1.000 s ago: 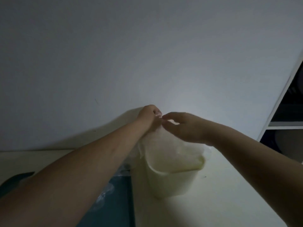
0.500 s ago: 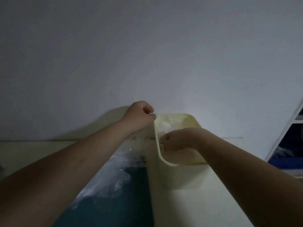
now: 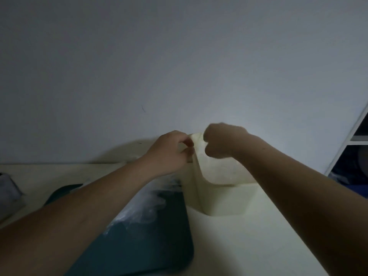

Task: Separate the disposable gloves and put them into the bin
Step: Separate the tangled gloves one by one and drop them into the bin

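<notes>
A cream plastic bin (image 3: 225, 202) stands on the pale table against the wall. My left hand (image 3: 171, 150) hovers at the bin's left rim, fingers pinched on a bunch of clear disposable gloves (image 3: 147, 206) that trails down under my forearm onto a dark teal mat (image 3: 151, 246). My right hand (image 3: 223, 142) is curled into a fist above the bin's back edge, a few centimetres from my left hand. No film shows between its fingers. Faint crumpled clear plastic lies inside the bin (image 3: 221, 170).
A grey object (image 3: 9, 192) sits at the table's left edge. A white shelf unit (image 3: 356, 134) with dark compartments stands at the right. The plain wall rises just behind the bin.
My right hand has risen out of the bin and closed into a fist beside my left hand. My left hand has stayed pinched on the gloves at the bin's left rim.
</notes>
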A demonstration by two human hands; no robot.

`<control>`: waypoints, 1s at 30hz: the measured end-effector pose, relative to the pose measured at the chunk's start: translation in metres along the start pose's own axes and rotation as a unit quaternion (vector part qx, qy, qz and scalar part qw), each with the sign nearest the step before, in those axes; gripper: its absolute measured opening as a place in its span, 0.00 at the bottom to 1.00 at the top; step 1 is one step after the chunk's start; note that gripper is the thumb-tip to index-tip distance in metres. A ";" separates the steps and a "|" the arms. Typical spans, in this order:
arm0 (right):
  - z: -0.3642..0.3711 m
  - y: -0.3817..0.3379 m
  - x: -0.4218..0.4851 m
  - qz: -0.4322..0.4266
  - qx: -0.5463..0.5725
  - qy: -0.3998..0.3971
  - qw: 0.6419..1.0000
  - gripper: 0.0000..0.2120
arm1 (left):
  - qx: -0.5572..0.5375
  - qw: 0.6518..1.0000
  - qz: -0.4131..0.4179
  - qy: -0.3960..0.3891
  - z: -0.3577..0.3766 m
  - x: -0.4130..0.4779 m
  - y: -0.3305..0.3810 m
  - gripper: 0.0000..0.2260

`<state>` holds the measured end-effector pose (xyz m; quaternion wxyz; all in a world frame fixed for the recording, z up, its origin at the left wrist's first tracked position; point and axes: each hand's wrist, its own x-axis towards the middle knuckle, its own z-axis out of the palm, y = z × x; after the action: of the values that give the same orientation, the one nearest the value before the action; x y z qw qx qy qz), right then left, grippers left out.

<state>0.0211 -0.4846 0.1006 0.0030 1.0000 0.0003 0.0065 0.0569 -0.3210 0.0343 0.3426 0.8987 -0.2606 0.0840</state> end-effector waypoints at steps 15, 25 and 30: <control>0.116 -0.153 -0.007 -0.140 0.224 -0.133 0.955 0.23 | 0.208 0.962 -0.156 -0.082 -0.045 -0.132 -0.125 0.20; 0.132 -0.130 0.018 -0.135 0.366 -0.012 0.921 0.18 | -0.007 0.985 -0.155 0.080 -0.046 -0.123 -0.137 0.05; 0.125 -0.120 0.016 -0.180 0.395 0.017 0.900 0.30 | -0.076 0.980 -0.108 0.148 -0.072 -0.110 -0.116 0.05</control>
<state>0.0389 -0.3649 -0.0246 -0.3915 0.9015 0.1834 0.0225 0.0265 -0.1555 -0.0145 0.4519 0.8705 -0.1136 0.1587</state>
